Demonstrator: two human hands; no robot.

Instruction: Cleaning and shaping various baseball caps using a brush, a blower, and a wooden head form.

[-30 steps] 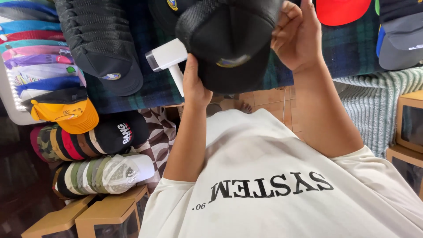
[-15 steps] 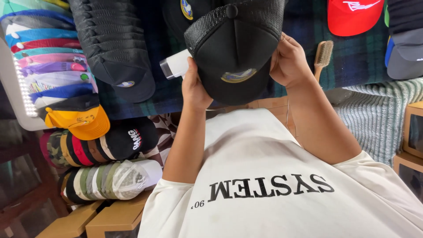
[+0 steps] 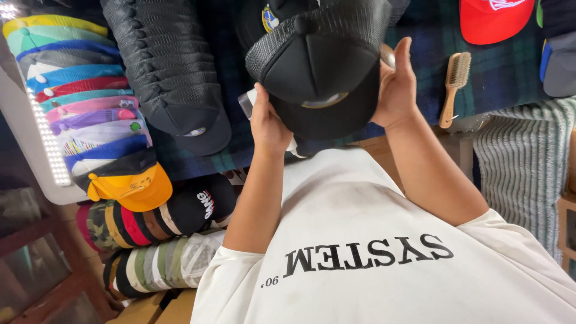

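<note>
The black mesh-backed cap sits at upper centre of the frame, lifted off the plaid cloth and turned with its front panel and emblem facing the wearer — a hold that seems meant for looking the front over. The left hand grips the cap's left edge, fingers tucked behind the brim and out of sight, thumb side showing. The right hand braces the opposite edge, palm pressed to the side, thumb raised; its fingers curl behind, partly closed rather than clenched. Both hands are grasping the cap.

A white handheld device peeks out behind the left hand (mostly hidden). A wooden brush lies on the cloth at upper right. Stacked black caps fill the upper left — coloured caps beside them.
</note>
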